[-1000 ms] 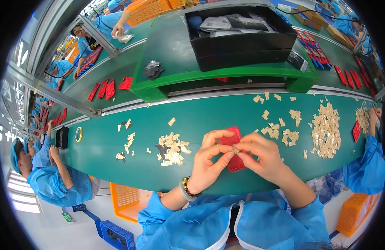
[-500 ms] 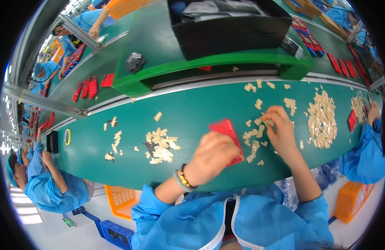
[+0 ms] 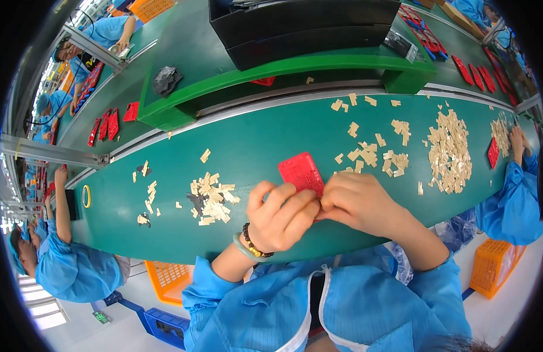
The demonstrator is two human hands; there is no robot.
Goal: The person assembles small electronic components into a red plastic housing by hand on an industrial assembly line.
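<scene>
A red flat plastic part (image 3: 302, 171) with rounded corners lies on the green table in front of me. My left hand (image 3: 283, 216) is bent over its lower end, fingers curled and closed. From the right, my right hand (image 3: 362, 204) meets it at the part's lower right edge, its fingertips pinched together. The fingertips of both hands almost touch, and they hide whatever is between them. Small tan pieces (image 3: 368, 154) are scattered just beyond my right hand. A pile of tan pieces with some dark ones (image 3: 213, 198) lies left of my left hand.
A large heap of tan pieces (image 3: 450, 152) is to the right. A green raised shelf (image 3: 271, 75) carrying a black box (image 3: 307, 35) spans the far side. A yellow tape ring (image 3: 86, 196) stands at the left. Co-workers in blue sit at both ends, one near a red part (image 3: 493, 154).
My right hand has left the scattered tan pieces and come left to the red part, beside my left hand. The whole view has shifted slightly. The left co-worker's arm has reached forward.
</scene>
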